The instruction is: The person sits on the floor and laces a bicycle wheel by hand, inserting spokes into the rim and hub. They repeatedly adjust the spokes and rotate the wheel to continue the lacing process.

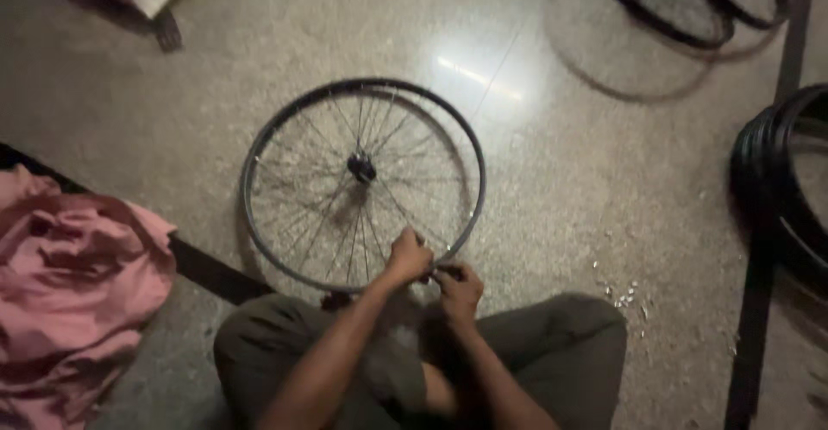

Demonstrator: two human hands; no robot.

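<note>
A spoked bicycle wheel rim lies flat on the speckled floor in front of my crossed legs, its dark hub in the middle. My left hand is closed around spokes near the rim's near edge. Just to its right, my right hand pinches a small dark thing against the rim; what it is cannot be made out. Both hands meet at the lower right part of the wheel.
A crumpled pink cloth lies at the left beside a dark strip. Stacked black tyres stand at the right, more wheels at the top right. Small pale bits are scattered near my right knee.
</note>
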